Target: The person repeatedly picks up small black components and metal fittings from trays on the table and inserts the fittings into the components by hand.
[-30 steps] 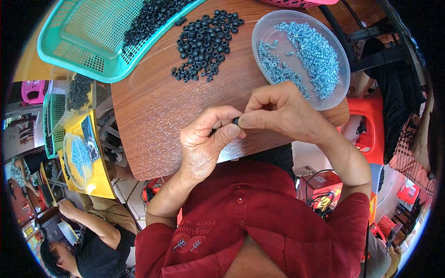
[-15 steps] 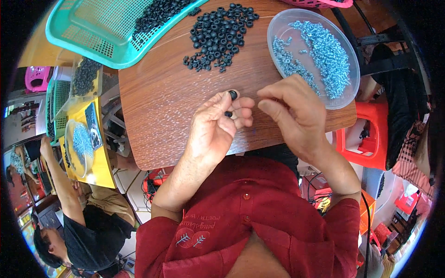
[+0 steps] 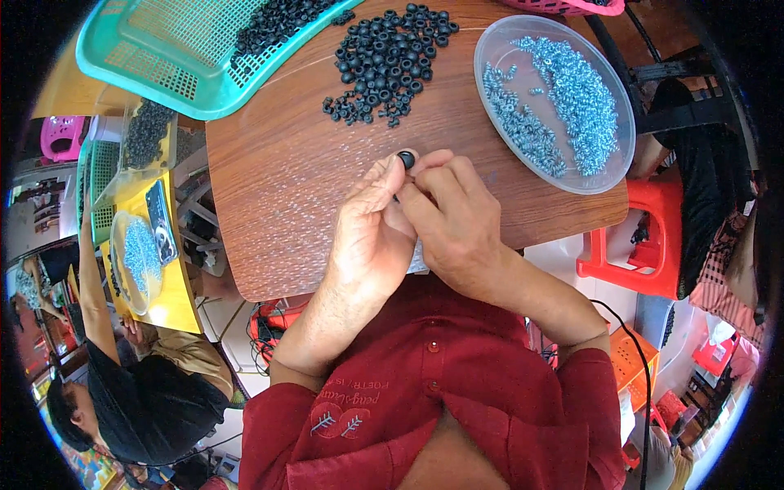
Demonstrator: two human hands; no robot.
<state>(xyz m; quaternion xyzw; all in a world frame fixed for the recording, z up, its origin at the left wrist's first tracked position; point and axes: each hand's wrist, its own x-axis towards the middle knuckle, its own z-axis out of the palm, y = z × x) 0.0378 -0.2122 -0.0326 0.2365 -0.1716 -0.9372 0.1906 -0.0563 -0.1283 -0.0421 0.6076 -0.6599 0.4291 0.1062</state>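
Over the near part of the brown table (image 3: 286, 204), my left hand (image 3: 363, 229) is turned palm up. Its thumb and forefinger pinch a round, shiny black rubber-like cap (image 3: 406, 159). My right hand (image 3: 457, 216) is bent in against the left palm, fingertips closed. A sliver of a second small black piece shows beside them; whether the right fingers grip it is hidden. Beyond my hands lies a loose heap of black caps and rings (image 3: 392, 61). To the right stands a clear oval tub (image 3: 535, 122) with small bluish metal pieces (image 3: 584, 106) in it.
A teal mesh basket (image 3: 155, 61) with black parts overhangs the table's far left. At left, a co-worker in a black shirt (image 3: 155, 400) sits by a yellow table (image 3: 180, 294) with similar tubs. A red stool (image 3: 592, 265) stands at right; a black cable (image 3: 649, 392) hangs near my right arm.
My right hand has come from near the tub, leftward and closer to me, to meet my left palm. The left hand still pinches the cap.
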